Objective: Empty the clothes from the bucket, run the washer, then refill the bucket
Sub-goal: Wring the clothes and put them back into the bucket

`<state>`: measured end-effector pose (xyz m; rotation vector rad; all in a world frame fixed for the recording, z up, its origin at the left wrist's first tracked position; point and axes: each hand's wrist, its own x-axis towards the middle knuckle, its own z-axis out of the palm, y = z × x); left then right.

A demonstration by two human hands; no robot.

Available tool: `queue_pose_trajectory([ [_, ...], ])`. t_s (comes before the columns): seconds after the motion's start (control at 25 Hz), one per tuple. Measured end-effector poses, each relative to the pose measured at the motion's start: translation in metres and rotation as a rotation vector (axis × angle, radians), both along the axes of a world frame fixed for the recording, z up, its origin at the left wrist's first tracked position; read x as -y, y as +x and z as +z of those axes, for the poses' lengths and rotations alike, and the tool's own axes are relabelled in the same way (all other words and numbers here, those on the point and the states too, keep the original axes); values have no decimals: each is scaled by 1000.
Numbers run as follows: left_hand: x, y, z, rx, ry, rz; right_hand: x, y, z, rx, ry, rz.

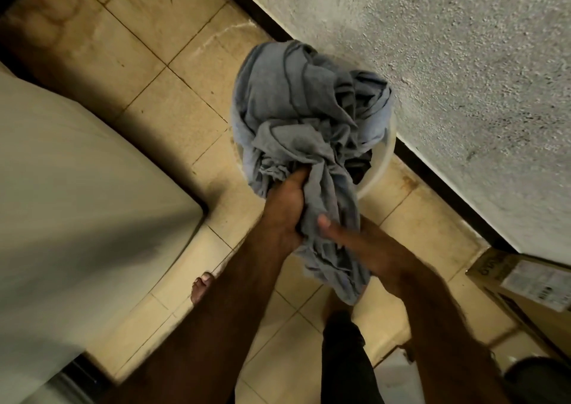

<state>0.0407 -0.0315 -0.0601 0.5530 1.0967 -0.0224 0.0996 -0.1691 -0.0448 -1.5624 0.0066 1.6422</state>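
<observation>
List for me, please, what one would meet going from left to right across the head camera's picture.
White washer → bare foot → left hand → right hand → cardboard box. Both hands hold the grey clothes over the bucket; those two overlap the hands, so I leave them out of the order.

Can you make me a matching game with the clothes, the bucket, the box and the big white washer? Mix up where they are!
Things:
1. grey clothes
2. bucket
3. cardboard box
4. washer

Places:
A. far left of the picture
B. lower right corner
C. gripped by the left hand and right hand
D. on the floor by the wall, mostly hidden under cloth

Pairs: 1-C, 2-D, 3-B, 4-A
</observation>
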Motion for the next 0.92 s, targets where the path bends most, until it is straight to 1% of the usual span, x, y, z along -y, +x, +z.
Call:
queue_pose_trajectory([
  [0.04,-2,6,2,-35,-33,2,7,1,0,114,-30,44],
  [0.08,-5,10,1,-52,-50,10,11,6,-1,220,-78,9],
  [0.12,-9,12,-2,-71,-40,22,13,15,-4,337,-169,-68],
  [0.16,-13,13,-3,-92,-5,12,13,26,-7,452,-254,-199],
  [0.2,-18,10,-3,-132,42,-42,10,37,-11,568,-306,-351],
  [0.24,-24,3,-4,-201,84,-178,5,48,-15,663,-313,-480],
  [0.28,-28,-8,-4,-287,98,-358,-3,59,-18,736,-306,-578],
  [0.32,-34,-22,-4,-374,96,-520,-13,70,-21,771,-291,-661],
  [0.36,-40,-34,-6,-440,105,-608,-24,83,-26,777,-279,-729],
  [0.4,-50,-46,-10,-498,154,-607,-35,94,-30,767,-273,-788],
  [0.44,-63,-56,-16,-549,259,-521,-45,104,-36,746,-267,-841],
  [0.52,-94,-67,-25,-605,559,-199,-63,112,-51,712,-219,-904],
  [0.56,-108,-66,-30,-568,640,-94,-71,105,-56,721,-155,-874],
  [0.6,-119,-60,-33,-491,646,-57,-78,94,-62,763,-73,-781],
  [0.64,-123,-48,-32,-409,626,-83,-83,82,-73,823,-9,-608],
  [0.68,-124,-35,-32,-323,630,-134,-84,70,-83,897,16,-358],
  [0.72,-123,-22,-34,-242,680,-183,-84,61,-93,984,-9,-71],
  [0.76,-120,-10,-38,-177,763,-223,-81,56,-103,1071,-77,171],
  [0.8,-115,-3,-40,-137,841,-277,-77,53,-111,1126,-168,341],
  [0.84,-108,0,-45,-115,927,-352,-76,54,-116,1140,-261,445],
  [0.92,-96,-3,-71,-143,1099,-560,-81,59,-120,1072,-384,533],
])
